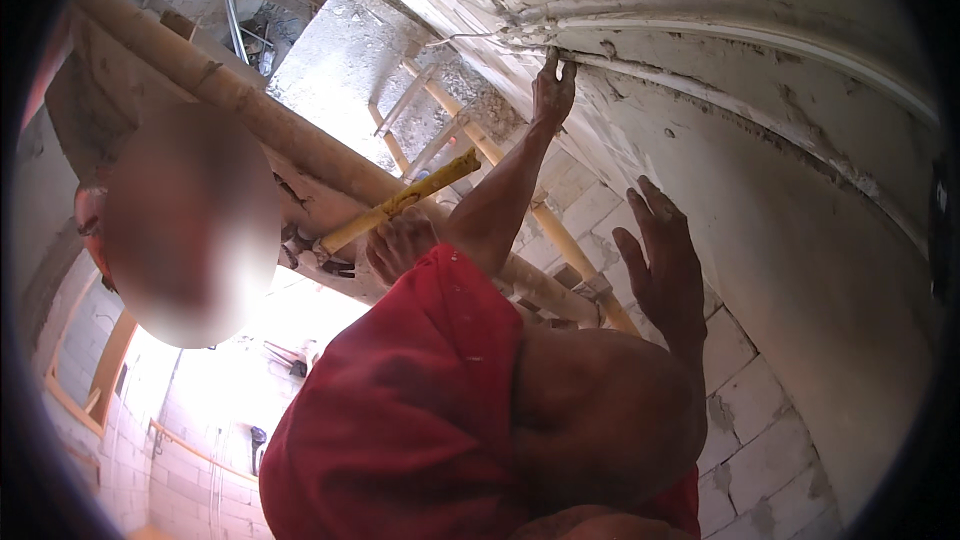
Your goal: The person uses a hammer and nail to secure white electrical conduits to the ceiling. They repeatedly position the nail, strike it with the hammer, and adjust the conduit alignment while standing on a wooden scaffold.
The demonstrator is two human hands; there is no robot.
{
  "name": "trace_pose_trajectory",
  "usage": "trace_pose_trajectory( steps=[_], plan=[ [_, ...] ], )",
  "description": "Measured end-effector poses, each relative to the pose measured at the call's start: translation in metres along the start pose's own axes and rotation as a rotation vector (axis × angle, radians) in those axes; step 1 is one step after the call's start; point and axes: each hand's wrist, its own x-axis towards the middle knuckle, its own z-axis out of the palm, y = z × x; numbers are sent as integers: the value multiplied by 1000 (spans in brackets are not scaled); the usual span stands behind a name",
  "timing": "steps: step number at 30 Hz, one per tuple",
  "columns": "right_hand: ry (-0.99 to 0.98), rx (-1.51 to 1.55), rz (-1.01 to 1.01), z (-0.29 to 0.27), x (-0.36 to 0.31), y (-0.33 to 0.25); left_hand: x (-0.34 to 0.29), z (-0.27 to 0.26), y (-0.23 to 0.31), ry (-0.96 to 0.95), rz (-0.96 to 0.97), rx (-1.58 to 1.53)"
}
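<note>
My left hand (553, 90) reaches up the block wall, its fingertips pressed at the end of a white pipe (760, 40) that lies in a chased groove. It does not appear to grip anything. My right hand (662, 275) is lower on the same wall (800, 270), fingers spread, palm toward the blocks, holding nothing. My red sleeve (400, 420) fills the lower middle. Just above the sleeve, another person's hand (398, 245) holds a hammer with a yellow handle (405, 202).
A co-worker stands close at the left, beside thick bamboo scaffold poles (250, 105) that run diagonally. A bamboo ladder (520, 195) leans along the wall. Rubble and a concrete slab (340, 60) lie beyond. A bright window opening (300, 330) shows lower left.
</note>
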Motion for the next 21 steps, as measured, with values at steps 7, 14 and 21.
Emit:
trace_pose_trajectory(
  steps=[7,14,21],
  plan=[
    [19,-3,-60,9,5,5,-1,24,-22,55,60,-54],
    [155,23,-146,5,-1,1,-33,17,-26,149,-55,138],
    [391,359,-30,21,-8,7,-163,-93,126,-861,71,437]
  ],
)
